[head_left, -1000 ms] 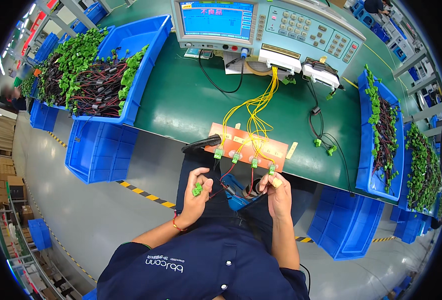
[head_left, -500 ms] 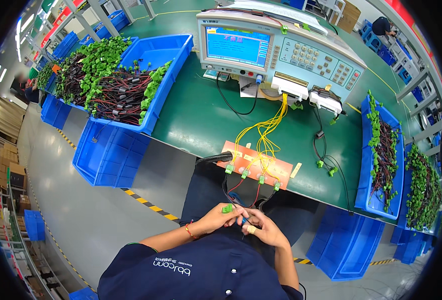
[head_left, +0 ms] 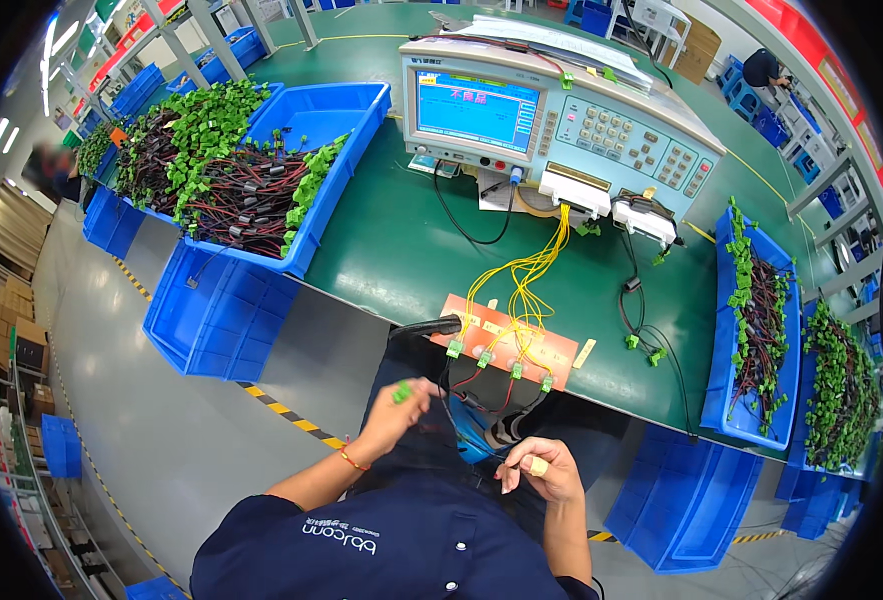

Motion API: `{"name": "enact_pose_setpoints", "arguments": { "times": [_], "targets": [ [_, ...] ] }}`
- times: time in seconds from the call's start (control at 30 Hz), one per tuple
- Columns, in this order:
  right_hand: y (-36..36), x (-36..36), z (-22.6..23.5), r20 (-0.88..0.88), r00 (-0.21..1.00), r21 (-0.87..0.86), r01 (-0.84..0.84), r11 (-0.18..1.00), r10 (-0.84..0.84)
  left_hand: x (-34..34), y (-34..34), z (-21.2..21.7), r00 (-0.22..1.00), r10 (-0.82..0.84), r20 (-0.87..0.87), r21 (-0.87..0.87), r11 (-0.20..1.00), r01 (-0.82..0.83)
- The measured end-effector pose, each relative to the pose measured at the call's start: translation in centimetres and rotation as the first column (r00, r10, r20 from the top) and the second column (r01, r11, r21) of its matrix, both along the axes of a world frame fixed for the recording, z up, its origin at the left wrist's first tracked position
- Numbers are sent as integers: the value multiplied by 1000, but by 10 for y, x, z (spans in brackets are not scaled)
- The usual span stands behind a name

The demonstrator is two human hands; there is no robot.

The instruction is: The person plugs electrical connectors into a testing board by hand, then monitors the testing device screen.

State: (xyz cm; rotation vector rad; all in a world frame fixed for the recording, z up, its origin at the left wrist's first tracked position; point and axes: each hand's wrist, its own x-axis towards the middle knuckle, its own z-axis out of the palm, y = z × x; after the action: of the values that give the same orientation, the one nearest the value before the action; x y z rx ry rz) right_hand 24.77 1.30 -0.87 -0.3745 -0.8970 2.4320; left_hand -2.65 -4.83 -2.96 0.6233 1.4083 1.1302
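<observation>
My left hand (head_left: pixel 399 412), raised left of my lap, is closed round a green terminal plug (head_left: pixel 402 393); slight motion blur softens its fingers. Lower and to the right, my right hand (head_left: pixel 546 470) has a yellow wrap on one finger and pinches a thin black cable (head_left: pixel 490 455). Beyond both hands, an orange-red fixture board (head_left: pixel 502 335) sits at the table edge. Several green connectors (head_left: pixel 517 371) line its near side. Yellow wires (head_left: pixel 522 268) run from it to a bench tester (head_left: pixel 562 130) with a lit blue screen. The cable's far end is hard to follow.
A blue bin (head_left: pixel 347 170) heaped with green-plugged cables stands at left; a smaller blue tray (head_left: pixel 752 330) of them lies at right. Blue crates (head_left: pixel 224 310) hang below the table's edge. A loose black cable (head_left: pixel 634 300) lies on the green tabletop. Another person (head_left: pixel 762 65) is far right.
My hands have come apart: the left has moved up and left with the green plug, the right a little down and right. A blue object now shows between them.
</observation>
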Motion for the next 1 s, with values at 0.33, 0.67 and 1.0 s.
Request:
{"name": "enact_pose_setpoints", "arguments": {
  "times": [0.33, 0.67, 1.0],
  "targets": [
    [9, 1, 3, 150, 989, 103, -27, 994, 11, 41, 27, -7, 927, 118, 357, 180, 965, -192],
    [13, -28, 11, 512, 662, 806, -150, 572, -548, 49, 34, -31, 782, 117, 612, 194, 936, -292],
    [2, -47, -1, 275, 919, 41, 283, 958, -283, 36, 44, 25, 886, -25, 463, 169, 984, -61]
  ]
}}
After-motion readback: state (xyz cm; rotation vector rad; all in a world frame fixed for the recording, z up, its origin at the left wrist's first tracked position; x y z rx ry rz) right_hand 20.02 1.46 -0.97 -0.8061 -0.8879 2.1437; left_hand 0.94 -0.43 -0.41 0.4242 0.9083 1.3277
